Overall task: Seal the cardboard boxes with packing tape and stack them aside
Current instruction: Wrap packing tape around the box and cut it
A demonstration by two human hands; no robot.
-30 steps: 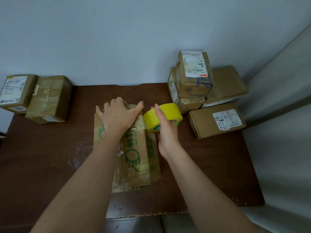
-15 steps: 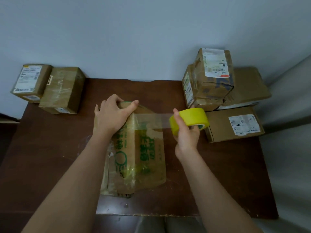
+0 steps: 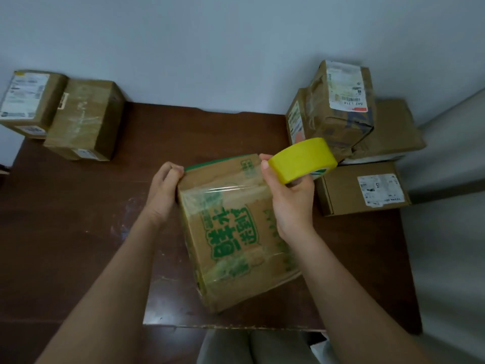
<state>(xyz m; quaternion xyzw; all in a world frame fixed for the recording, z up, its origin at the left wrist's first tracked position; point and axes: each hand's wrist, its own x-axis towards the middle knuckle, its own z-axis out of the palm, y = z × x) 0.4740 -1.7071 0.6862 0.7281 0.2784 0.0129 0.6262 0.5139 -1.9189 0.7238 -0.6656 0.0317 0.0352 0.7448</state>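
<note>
A cardboard box with green print (image 3: 236, 237) stands tilted on the dark wooden table (image 3: 78, 232), its printed face toward me. My left hand (image 3: 164, 190) grips the box's upper left edge. My right hand (image 3: 291, 203) holds a yellow roll of packing tape (image 3: 301, 160) at the box's upper right corner. A clear strip of tape (image 3: 223, 189) lies across the box's upper part, between the two hands.
Two taped boxes (image 3: 84, 119) sit at the table's far left. A pile of boxes (image 3: 341, 109) stands at the far right, with a flat labelled box (image 3: 364, 187) in front of it. A wall runs behind the table.
The box has been turned so that its broad printed face points at me. My right hand brought the roll in against the box's right corner, and the stretched tape now lies on the box.
</note>
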